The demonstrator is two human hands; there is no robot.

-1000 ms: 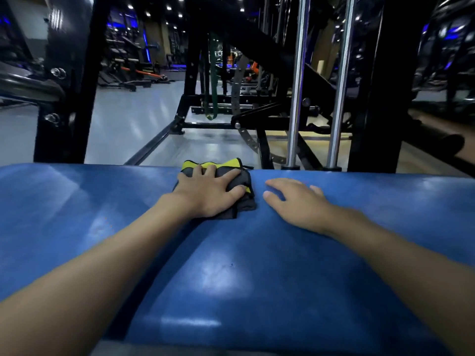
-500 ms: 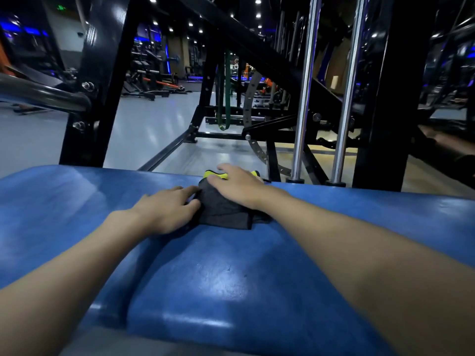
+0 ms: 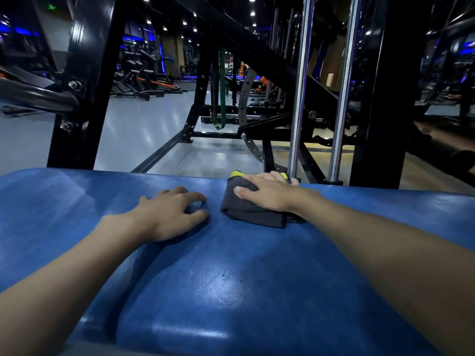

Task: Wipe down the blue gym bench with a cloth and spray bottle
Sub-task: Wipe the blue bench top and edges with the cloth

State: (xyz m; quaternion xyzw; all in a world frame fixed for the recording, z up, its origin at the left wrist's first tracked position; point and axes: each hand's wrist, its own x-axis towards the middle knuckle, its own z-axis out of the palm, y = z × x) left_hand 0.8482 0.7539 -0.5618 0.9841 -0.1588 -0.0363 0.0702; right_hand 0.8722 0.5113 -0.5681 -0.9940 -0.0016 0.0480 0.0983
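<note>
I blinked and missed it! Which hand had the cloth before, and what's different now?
The grey-and-yellow cloth changed hands. The left hand let it go and now rests on the blue bench, apart from it. The right hand, flat on the bench before, now presses the cloth and has slid it rightward along the far edge. The cloth stays folded on the bench.

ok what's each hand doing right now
Left hand: open, resting on the bench, holding nothing.
Right hand: open, pressing down on the cloth.
</note>
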